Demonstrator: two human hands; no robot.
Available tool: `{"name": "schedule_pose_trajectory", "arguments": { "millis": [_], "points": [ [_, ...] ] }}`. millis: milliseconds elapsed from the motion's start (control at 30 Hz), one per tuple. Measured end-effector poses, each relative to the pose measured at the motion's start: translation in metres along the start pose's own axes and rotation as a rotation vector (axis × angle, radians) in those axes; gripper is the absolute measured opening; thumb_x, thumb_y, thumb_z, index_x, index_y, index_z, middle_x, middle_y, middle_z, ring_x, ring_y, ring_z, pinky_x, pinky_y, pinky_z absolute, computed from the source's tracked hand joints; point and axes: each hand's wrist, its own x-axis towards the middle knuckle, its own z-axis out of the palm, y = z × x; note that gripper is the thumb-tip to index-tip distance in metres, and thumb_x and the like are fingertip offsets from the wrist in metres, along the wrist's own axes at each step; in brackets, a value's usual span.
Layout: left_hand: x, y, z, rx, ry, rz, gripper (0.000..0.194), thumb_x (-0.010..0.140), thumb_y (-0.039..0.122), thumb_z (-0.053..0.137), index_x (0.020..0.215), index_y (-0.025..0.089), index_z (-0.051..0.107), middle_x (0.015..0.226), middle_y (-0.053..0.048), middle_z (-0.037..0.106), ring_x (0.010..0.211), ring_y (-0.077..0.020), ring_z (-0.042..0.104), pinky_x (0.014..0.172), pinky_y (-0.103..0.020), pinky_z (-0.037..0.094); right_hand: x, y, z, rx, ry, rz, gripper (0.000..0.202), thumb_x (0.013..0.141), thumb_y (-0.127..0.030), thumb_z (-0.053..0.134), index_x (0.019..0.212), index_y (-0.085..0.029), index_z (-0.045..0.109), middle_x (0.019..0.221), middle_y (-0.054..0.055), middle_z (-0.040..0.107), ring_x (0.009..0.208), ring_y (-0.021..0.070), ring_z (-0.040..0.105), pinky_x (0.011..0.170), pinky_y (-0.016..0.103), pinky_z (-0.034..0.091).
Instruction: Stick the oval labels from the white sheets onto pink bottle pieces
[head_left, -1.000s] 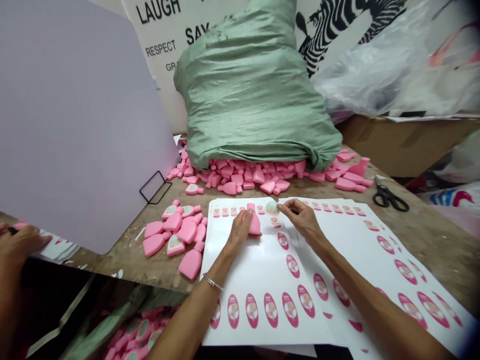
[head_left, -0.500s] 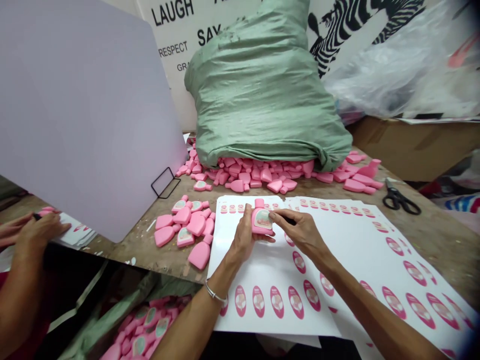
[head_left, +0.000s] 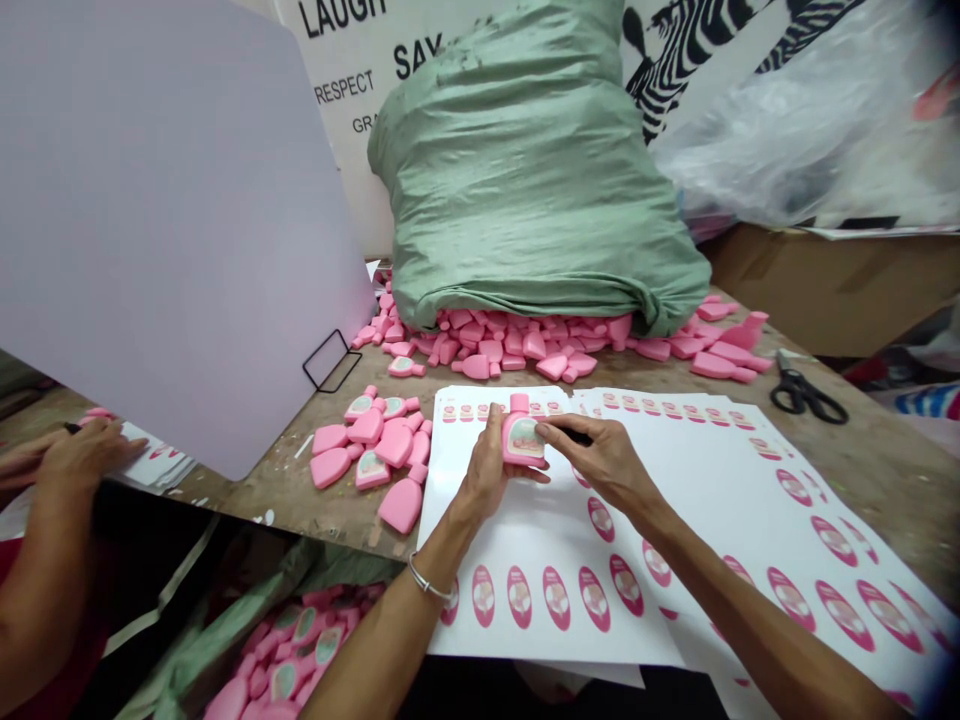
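My left hand (head_left: 484, 465) is wrapped round a small pink plastic bottle (head_left: 519, 403), held upright above the sticker sheets. On the bottle's front sits a pale label (head_left: 525, 437) with a green and pink print. My right hand (head_left: 600, 460) pinches at the label's right edge, thumb and forefinger touching it. A slim black object (head_left: 576, 436) pokes out between this hand's fingers; most of it is hidden, so its kind is unclear. Under both hands lie white sticker sheets (head_left: 517, 530) with pink oval stickers and rows of small ones.
Pink bottles (head_left: 394, 445), some labelled, lie left of the sheets. More spill from a big green sack (head_left: 525, 200) behind. Black scissors (head_left: 806, 392) rest at right. A pale panel (head_left: 172, 220) stands at left, a co-worker's hands (head_left: 82, 450) beyond. Labelled bottles (head_left: 300, 650) fill a sack below.
The view has shifted very slightly. Both hands stay at the bottle, and the right fingers remain at the label's edge with almost no movement.
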Motion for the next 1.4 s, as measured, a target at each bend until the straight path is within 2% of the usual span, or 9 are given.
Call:
{"name": "schedule_pose_trajectory", "arguments": {
  "millis": [367,500,600,767,900,1033,1133,1300,1400],
  "points": [
    [0.001,0.004,-0.004,-0.017,-0.1,-0.02,0.057,0.084,0.061,0.042,0.094,0.009,0.065,0.079,-0.009,0.065,0.062,-0.0171,0.062,0.058,-0.034,0.057,0.002,0.0,0.002,-0.064,0.032,-0.051,0.024,0.08,-0.042,0.06,0.085,-0.022,0.071,0.084,0.003,0.072,0.076,0.0201,0.064,0.069,0.031,0.048],
    [-0.001,0.007,-0.005,0.0,-0.166,0.035,0.034,0.078,0.04,0.063,0.099,0.013,0.059,0.083,-0.005,0.061,0.067,-0.0162,0.062,0.062,-0.036,0.058,0.003,0.005,0.006,-0.118,0.066,-0.117,0.023,0.082,-0.041,0.058,0.085,-0.022,0.07,0.086,0.004,0.071,0.077,0.0198,0.063,0.07,0.031,0.049],
    [-0.003,0.007,-0.005,0.037,-0.206,0.058,0.034,0.072,0.024,0.069,0.102,0.016,0.054,0.086,-0.002,0.059,0.068,-0.0125,0.061,0.068,-0.035,0.057,0.003,0.009,0.007,-0.31,0.157,-0.202,0.026,0.084,-0.042,0.056,0.094,-0.021,0.068,0.091,0.007,0.071,0.079,0.0211,0.063,0.073,0.035,0.047],
    [-0.005,0.007,-0.007,0.01,-0.218,0.036,0.034,0.074,0.023,0.068,0.102,0.014,0.051,0.092,-0.004,0.059,0.071,-0.0123,0.06,0.072,-0.037,0.057,0.006,0.011,0.002,-0.652,0.284,-0.21,0.051,0.077,-0.054,0.061,0.111,-0.016,0.062,0.103,0.014,0.068,0.096,0.0326,0.06,0.086,0.049,0.042],
    [-0.014,0.008,-0.005,-0.007,-0.293,-0.012,0.033,0.073,0.02,0.069,0.1,0.015,0.051,0.088,-0.002,0.057,0.074,-0.0134,0.061,0.073,-0.038,0.056,0.013,0.01,0.006,-0.297,0.096,-0.087,0.068,0.071,-0.056,0.066,0.126,-0.02,0.05,0.12,0.012,0.061,0.103,0.0271,0.06,0.084,0.04,0.048],
    [-0.032,0.014,-0.009,0.041,-0.384,-0.085,0.038,0.077,0.024,0.065,0.11,0.014,0.049,0.092,-0.008,0.061,0.077,-0.0156,0.061,0.071,-0.036,0.056,0.031,0.025,0.008,-0.068,-0.114,0.081,0.061,0.073,-0.057,0.062,0.119,-0.018,0.056,0.114,0.01,0.064,0.099,0.0241,0.062,0.079,0.034,0.051],
    [-0.044,0.028,-0.032,0.239,-0.225,-0.058,0.037,0.077,0.029,0.064,0.108,0.014,0.05,0.097,-0.01,0.064,0.076,-0.0165,0.061,0.068,-0.033,0.056,0.058,0.056,-0.008,-0.249,-0.033,0.061,0.055,0.076,-0.054,0.06,0.118,-0.019,0.055,0.112,0.008,0.065,0.097,0.0222,0.063,0.078,0.032,0.05],
    [-0.045,0.068,-0.1,0.804,0.453,0.132,0.045,0.076,0.05,0.056,0.11,0.02,0.053,0.095,-0.007,0.067,0.079,-0.0212,0.064,0.065,-0.03,0.054,0.119,0.116,-0.052,-0.69,0.134,0.153,0.041,0.081,-0.034,0.053,0.117,-0.015,0.055,0.107,0.014,0.067,0.099,0.0279,0.062,0.079,0.035,0.046],
    [-0.039,0.083,-0.143,1.127,0.623,0.219,0.042,0.078,0.051,0.047,0.105,0.021,0.059,0.087,-0.005,0.068,0.081,-0.0236,0.063,0.071,-0.032,0.051,0.149,0.139,-0.067,-0.777,0.111,0.21,0.048,0.075,-0.025,0.054,0.121,-0.013,0.052,0.103,0.016,0.068,0.095,0.0308,0.062,0.073,0.036,0.045]
  ]
}}
